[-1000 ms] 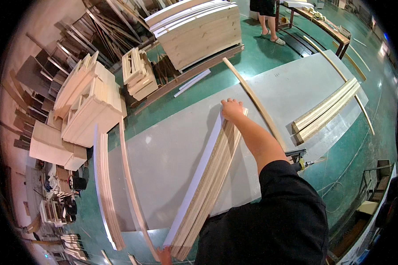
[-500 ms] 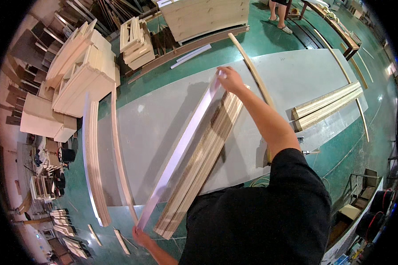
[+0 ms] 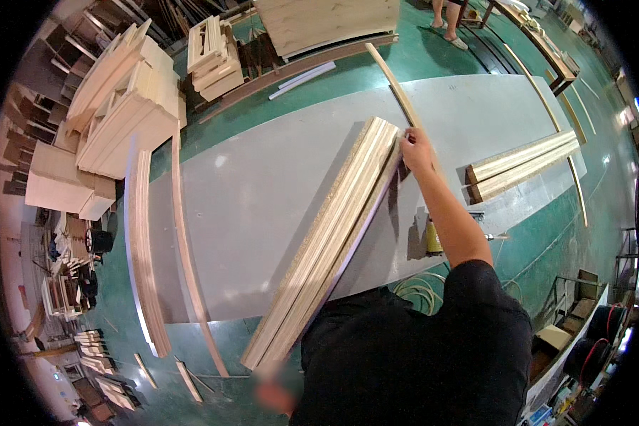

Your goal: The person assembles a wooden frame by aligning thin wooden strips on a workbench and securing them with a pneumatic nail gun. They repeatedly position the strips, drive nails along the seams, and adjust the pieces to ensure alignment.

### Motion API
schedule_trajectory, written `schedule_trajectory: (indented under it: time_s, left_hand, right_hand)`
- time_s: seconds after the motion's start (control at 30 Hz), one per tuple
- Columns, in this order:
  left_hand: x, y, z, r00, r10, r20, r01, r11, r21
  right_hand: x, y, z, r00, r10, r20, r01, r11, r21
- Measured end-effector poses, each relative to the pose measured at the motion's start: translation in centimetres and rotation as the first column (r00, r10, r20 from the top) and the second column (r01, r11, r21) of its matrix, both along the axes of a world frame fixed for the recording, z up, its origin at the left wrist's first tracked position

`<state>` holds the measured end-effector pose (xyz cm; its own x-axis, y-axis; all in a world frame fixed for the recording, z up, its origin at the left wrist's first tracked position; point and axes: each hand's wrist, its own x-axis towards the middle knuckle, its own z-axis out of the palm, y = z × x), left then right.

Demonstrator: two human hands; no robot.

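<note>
Pale, striped laminated-wood beams, bundled side by side, lie slantwise over a broad grey flat panel, with a thin lilac-white strip running along their right flank, the side nearer my body. My right hand, at the far end, has its fingers curled closed and appears to be gripping the strip's upper tip, with the bundle's end just to their left. From those fingers the strip's long axis drops toward the lower left, parallel to the beams, to the near end, where my left hand is blurred just below the bundle; whether its fingers are gripping or loose, I cannot tell. The right hand is nearer the far end, the left nearer the close one. Left of the bundle, a narrow light-wood batten crosses the panel; well to the right rests another pair of pale, grooved wooden beams; a yellow-green tool shows beside my right forearm.
</note>
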<state>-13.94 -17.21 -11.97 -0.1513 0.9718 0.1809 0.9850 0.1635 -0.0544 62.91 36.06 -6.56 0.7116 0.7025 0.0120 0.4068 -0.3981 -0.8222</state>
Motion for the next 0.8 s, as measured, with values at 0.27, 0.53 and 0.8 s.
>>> schedule_trajectory:
  time_s: [0.27, 0.53, 0.8]
  left_hand:
    - [4.0, 3.7, 0.7, 0.891, 0.130, 0.436, -0.091, 0.990, -0.109]
    - [7.8, 5.5, 7.9, 0.893, 0.113, 0.436, -0.007, 0.971, -0.238]
    - [10.4, 7.7, 9.1, 0.908, 0.059, 0.415, 0.051, 0.967, -0.248]
  right_hand:
    - [1.3, 1.8, -3.4, 0.999, -0.048, 0.026, 0.043, 0.984, 0.171]
    - [0.6, 2.0, -0.3, 0.992, 0.122, -0.009, -0.123, 0.989, -0.085]
    - [0.3, 4.2, -1.1, 0.984, 0.155, 0.090, -0.150, 0.987, -0.059]
